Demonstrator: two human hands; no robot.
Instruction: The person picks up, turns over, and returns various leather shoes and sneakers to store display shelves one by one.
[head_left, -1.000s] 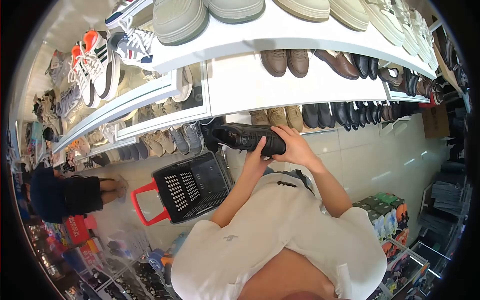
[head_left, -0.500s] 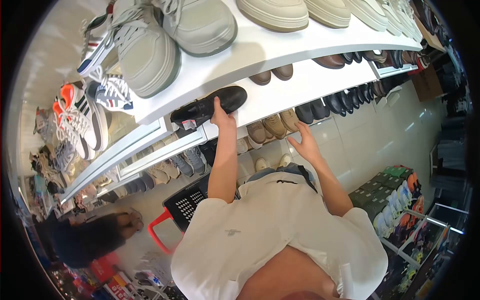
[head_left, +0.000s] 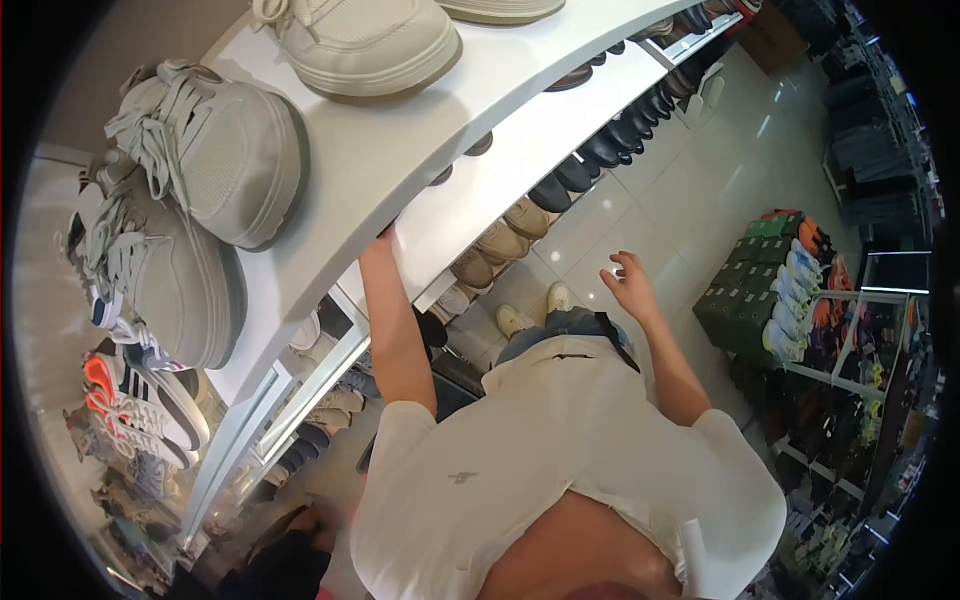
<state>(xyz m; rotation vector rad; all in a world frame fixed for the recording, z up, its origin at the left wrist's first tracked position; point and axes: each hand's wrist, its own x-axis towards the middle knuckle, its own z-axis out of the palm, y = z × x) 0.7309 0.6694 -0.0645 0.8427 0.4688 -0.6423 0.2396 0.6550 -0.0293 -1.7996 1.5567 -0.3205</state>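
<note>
Several bulky sneakers (head_left: 235, 160), smooth curved shelf (head_left: 400, 160) hiding left fingers, right fingers (head_left: 628, 262) loosely spread

Bright indoor light leaves small glints on the tiled floor (head_left: 680, 190); fisheye distortion bows the upper white shelf (head_left: 345, 165), and black vignetting darkens the corners.

Left hand (head_left: 382, 243) mostly hidden under upper shelf (head_left: 335, 180); right hand (head_left: 630, 286), fingers (head_left: 624, 262) loosely curled, over tiled floor (head_left: 665, 200).

A shoe shop: white shelves (head_left: 535, 150) bear rows of footwear (head_left: 602, 150) (green boxes (head_left: 738, 302) stand stacked nearby)
</note>
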